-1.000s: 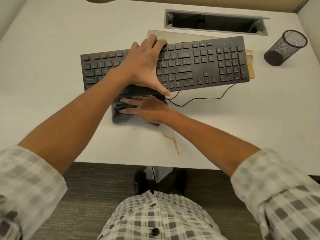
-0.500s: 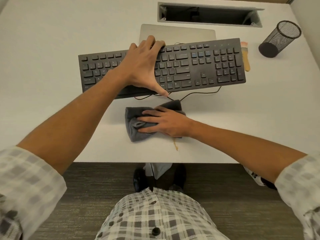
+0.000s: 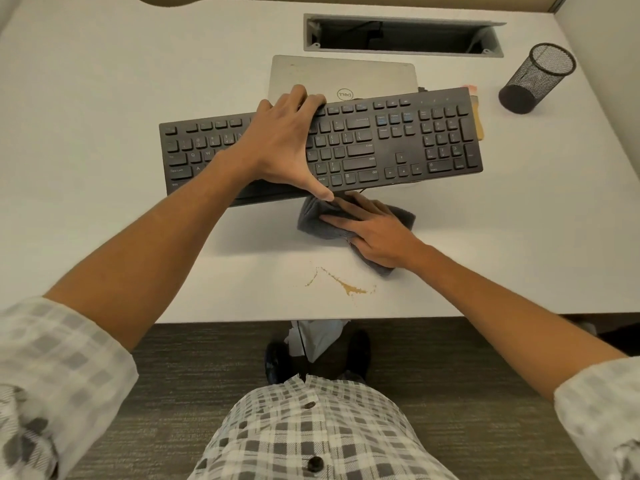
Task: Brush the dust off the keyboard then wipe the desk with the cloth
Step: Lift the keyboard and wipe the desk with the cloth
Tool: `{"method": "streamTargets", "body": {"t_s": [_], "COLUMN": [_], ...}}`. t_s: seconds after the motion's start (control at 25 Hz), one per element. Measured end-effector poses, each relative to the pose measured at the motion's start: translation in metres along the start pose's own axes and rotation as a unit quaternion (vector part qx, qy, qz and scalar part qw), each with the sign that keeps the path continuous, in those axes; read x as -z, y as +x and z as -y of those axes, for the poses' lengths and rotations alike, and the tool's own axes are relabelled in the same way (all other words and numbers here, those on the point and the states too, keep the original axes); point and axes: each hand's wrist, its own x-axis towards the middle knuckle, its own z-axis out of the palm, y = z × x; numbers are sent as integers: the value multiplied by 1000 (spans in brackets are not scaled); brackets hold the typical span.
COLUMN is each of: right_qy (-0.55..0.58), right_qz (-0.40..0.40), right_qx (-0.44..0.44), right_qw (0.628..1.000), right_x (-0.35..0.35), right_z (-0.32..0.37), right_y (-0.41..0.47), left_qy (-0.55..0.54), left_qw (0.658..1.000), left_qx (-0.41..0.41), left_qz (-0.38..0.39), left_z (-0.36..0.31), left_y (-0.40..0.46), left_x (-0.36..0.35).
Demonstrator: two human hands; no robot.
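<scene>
laptop logo: Dell | left hand grips keyboard | right hand fingers flat, spread, pressing cloth

You are wearing a button-front shirt in a white and grey check, with small dark round buttons running down the front placket. Both sleeves are sitting rolled up near the elbows, the left sleeve and the right sleeve showing the same check, leaving your forearms bare. You are wearing dark shoes, showing below the shirt hem.
</scene>
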Motion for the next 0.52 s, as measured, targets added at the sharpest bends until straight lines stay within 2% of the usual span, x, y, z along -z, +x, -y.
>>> {"method": "streamTargets", "body": {"t_s": [0.08,0.32,0.52], "right_qy": [10,-43,7], "right_qz": [23,1,5], "right_qx": [-26,45,85], "right_qw": [999,998,996], "right_x": [-6,-27,-34], "right_z": [2,35,61], "right_y": [-2,-26,-49], "left_qy": [5,9,10], "left_qw": [1000,1000,1000], "left_qx": [-3,-14,-21], "left_qz": [3,7,7], "left_z": [-4,-12,-17], "left_y": [0,-3,-5], "left_x": [-1,-3,-3]}}
